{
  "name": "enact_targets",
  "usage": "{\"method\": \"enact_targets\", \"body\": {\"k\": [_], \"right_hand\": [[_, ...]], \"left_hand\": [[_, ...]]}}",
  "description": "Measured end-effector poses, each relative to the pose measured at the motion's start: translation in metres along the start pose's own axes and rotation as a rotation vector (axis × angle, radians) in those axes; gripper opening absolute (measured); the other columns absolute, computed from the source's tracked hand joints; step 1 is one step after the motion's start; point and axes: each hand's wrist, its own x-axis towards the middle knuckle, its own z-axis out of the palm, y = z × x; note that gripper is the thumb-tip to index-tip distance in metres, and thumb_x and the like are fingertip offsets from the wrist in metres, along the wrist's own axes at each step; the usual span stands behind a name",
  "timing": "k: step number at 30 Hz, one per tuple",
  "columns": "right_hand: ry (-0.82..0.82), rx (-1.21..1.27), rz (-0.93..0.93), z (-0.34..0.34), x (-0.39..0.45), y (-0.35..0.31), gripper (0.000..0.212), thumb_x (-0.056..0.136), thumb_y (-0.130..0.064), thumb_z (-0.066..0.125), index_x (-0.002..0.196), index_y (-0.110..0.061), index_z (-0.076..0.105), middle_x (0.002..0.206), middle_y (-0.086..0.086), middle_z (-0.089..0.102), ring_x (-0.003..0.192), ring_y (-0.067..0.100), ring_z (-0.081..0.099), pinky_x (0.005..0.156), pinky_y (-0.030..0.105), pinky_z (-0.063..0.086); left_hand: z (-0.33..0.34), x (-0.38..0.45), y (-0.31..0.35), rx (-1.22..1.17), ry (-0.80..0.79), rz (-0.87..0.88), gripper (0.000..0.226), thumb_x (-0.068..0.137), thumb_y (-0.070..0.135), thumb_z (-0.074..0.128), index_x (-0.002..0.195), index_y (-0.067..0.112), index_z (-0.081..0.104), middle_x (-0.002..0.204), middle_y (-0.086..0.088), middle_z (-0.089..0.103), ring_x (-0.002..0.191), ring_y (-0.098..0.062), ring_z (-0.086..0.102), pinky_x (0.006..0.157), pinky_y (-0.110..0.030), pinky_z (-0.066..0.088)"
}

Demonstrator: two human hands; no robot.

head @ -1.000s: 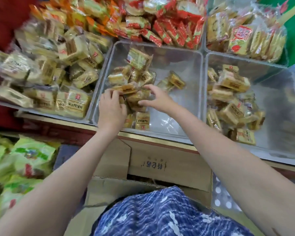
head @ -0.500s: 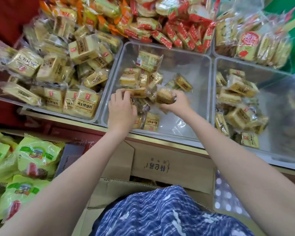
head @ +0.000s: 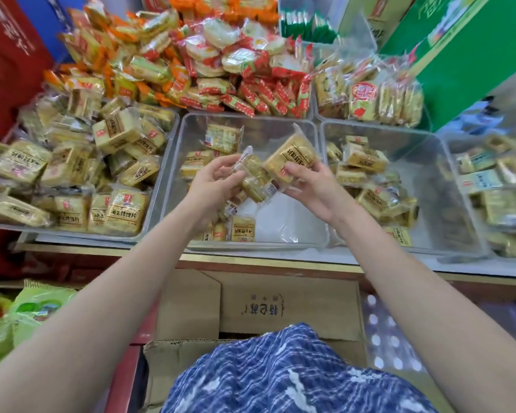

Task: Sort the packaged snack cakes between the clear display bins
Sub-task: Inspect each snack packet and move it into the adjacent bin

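My left hand [head: 218, 181] pinches one snack cake [head: 255, 181], right hand [head: 306, 180] grips another cake [head: 292, 158], both above the middle bin [head: 319, 186]. I'd read labels first, then drop each separately.

Three clear bins sit side by side along the counter [head: 280, 262]. The left bin [head: 158, 186] is heaped with snack cakes, the middle bin [head: 319, 186] holds a few at its left side and front, and the right bin [head: 447, 162] has a pile at its left. Above the middle bin, the left hand [head: 212, 180] and the right hand [head: 307, 181] each hold a packet [head: 255, 177], the right hand's cake [head: 292, 158] touching it. Behind the bins lies a heap of other snacks [head: 221, 64]. Below the counter, in front, stands a cardboard box [head: 280, 308], with bagged goods [head: 27, 311] to its left.
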Motion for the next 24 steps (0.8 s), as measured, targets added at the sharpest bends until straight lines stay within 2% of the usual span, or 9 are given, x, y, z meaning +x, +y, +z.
{"method": "enact_targets", "body": {"k": [2, 5, 8, 10, 12, 15, 19, 22, 24], "right_hand": [[0.046, 0.020, -0.066, -0.008, -0.004, -0.008, 0.026, 0.093, -0.004, 0.054, 0.112, -0.020, 0.046, 0.103, 0.008, 0.065, 0.087, 0.022, 0.066, 0.085, 0.041, 0.055], [0.121, -0.115, -0.132, -0.015, -0.011, -0.019, 0.029, 0.094, -0.006, 0.054, 0.110, -0.026, 0.040, 0.095, 0.008, 0.065, 0.065, 0.018, 0.066, 0.063, 0.030, 0.057], [0.200, -0.164, -0.158, -0.017, -0.016, -0.024, 0.033, 0.092, -0.006, 0.058, 0.112, -0.022, 0.038, 0.086, 0.007, 0.065, 0.052, 0.014, 0.059, 0.047, 0.021, 0.046], [0.279, -0.134, -0.175, -0.017, -0.018, -0.026, 0.022, 0.092, -0.005, 0.058, 0.099, -0.020, 0.043, 0.083, 0.005, 0.063, 0.051, 0.012, 0.055, 0.045, 0.019, 0.041], [0.324, -0.133, -0.179, -0.019, -0.018, -0.026, 0.018, 0.094, -0.008, 0.057, 0.096, -0.021, 0.044, 0.084, 0.005, 0.063, 0.052, 0.011, 0.054, 0.045, 0.018, 0.041], [0.326, -0.203, -0.154, -0.024, -0.016, -0.025, 0.034, 0.094, -0.013, 0.058, 0.121, -0.019, 0.040, 0.102, 0.010, 0.064, 0.065, 0.017, 0.065, 0.052, 0.024, 0.050], [0.250, -0.673, -0.343, -0.017, -0.021, -0.022, 0.055, 0.094, -0.005, 0.052, 0.140, -0.029, 0.032, 0.116, -0.009, 0.049, 0.087, 0.015, 0.064, 0.058, 0.029, 0.057], [0.157, -1.036, -0.538, -0.010, -0.022, -0.018, 0.046, 0.093, -0.001, 0.049, 0.131, -0.025, 0.047, 0.113, 0.000, 0.047, 0.089, 0.018, 0.058, 0.080, 0.045, 0.056], [0.102, -1.076, -0.526, -0.006, -0.021, -0.016, 0.028, 0.093, -0.002, 0.050, 0.112, -0.018, 0.062, 0.111, 0.000, 0.046, 0.093, 0.021, 0.057, 0.086, 0.042, 0.053]], "left_hand": [[-0.002, -0.001, 0.006, -0.045, -0.003, 0.015, 0.028, 0.091, 0.007, 0.059, 0.115, 0.020, 0.057, 0.106, -0.009, 0.064, 0.099, -0.020, 0.065, 0.084, -0.029, 0.054], [-0.003, -0.005, 0.013, -0.098, -0.028, 0.044, 0.026, 0.091, 0.006, 0.059, 0.113, 0.018, 0.052, 0.097, -0.008, 0.065, 0.086, -0.016, 0.068, 0.074, -0.025, 0.056], [0.001, -0.007, 0.016, -0.138, -0.045, 0.031, 0.022, 0.090, 0.005, 0.058, 0.106, 0.016, 0.050, 0.095, -0.008, 0.064, 0.084, -0.018, 0.067, 0.074, -0.026, 0.057], [0.004, -0.007, 0.016, -0.187, -0.025, 0.007, 0.021, 0.090, 0.005, 0.059, 0.105, 0.015, 0.049, 0.100, -0.011, 0.063, 0.086, -0.021, 0.067, 0.075, -0.027, 0.057], [0.006, -0.007, 0.015, -0.208, 0.029, -0.015, 0.020, 0.090, 0.005, 0.059, 0.105, 0.014, 0.047, 0.105, -0.013, 0.062, 0.089, -0.021, 0.067, 0.076, -0.028, 0.058], [0.008, -0.006, 0.014, -0.232, 0.149, -0.037, 0.026, 0.092, 0.006, 0.057, 0.112, 0.012, 0.042, 0.113, -0.017, 0.060, 0.098, -0.025, 0.066, 0.077, -0.028, 0.058], [0.011, -0.007, 0.015, -0.194, 0.180, -0.024, 0.029, 0.094, 0.011, 0.055, 0.121, 0.018, 0.046, 0.113, -0.013, 0.058, 0.099, -0.025, 0.065, 0.075, -0.028, 0.058], [0.017, -0.011, 0.017, -0.017, 0.094, -0.043, 0.023, 0.097, 0.016, 0.052, 0.119, 0.016, 0.057, 0.113, -0.010, 0.062, 0.094, -0.018, 0.065, 0.073, -0.022, 0.057], [0.021, -0.013, 0.018, 0.046, 0.068, -0.060, 0.026, 0.097, 0.020, 0.051, 0.120, 0.013, 0.059, 0.113, -0.011, 0.064, 0.093, -0.018, 0.064, 0.072, -0.020, 0.056]]}}
